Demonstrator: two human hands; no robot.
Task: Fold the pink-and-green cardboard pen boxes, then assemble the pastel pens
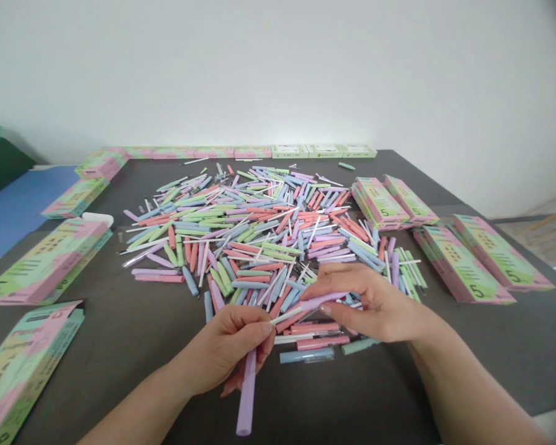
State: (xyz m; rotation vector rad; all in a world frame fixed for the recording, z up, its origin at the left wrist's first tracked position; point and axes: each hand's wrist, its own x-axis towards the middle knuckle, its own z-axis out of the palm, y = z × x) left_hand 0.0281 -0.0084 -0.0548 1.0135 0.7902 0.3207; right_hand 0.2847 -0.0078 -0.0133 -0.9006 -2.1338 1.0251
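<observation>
Closest to the viewer, a purple pen barrel [245, 402] slants down out of the left hand [243, 343], its lower end over the bare dark desk [375, 408]. The left hand's grip is closed around the barrel's upper part, thumb on top. From the thumb tip a white refill [286, 315] runs up and right to a second purple pen piece [323, 301], which the right hand [370, 303] holds pinched between thumb and fingers. Whether the refill reaches into the left hand's barrel cannot be told, since the fingers cover that end.

Just beyond the hands lie a blue pen with a clear cap [307, 355], a pink pen [322, 342] and a pale green pen [359, 345]. At the left edge is a printed carton [28, 371], with another carton with a white flap [50, 262] behind it.

Across the middle spreads a broad heap of pen parts [241, 232] in purple, blue, green and coral, mixed with white sticks. Right of it stand a nearer pair of cartons [467, 266] marked "5" and a farther pair of cartons [380, 201].

Farther left, two more cartons [76, 198] lead back to a row of cartons [213, 152] along the desk's far edge, pink at left, pale green at right. Behind rises a white wall [259, 68].
</observation>
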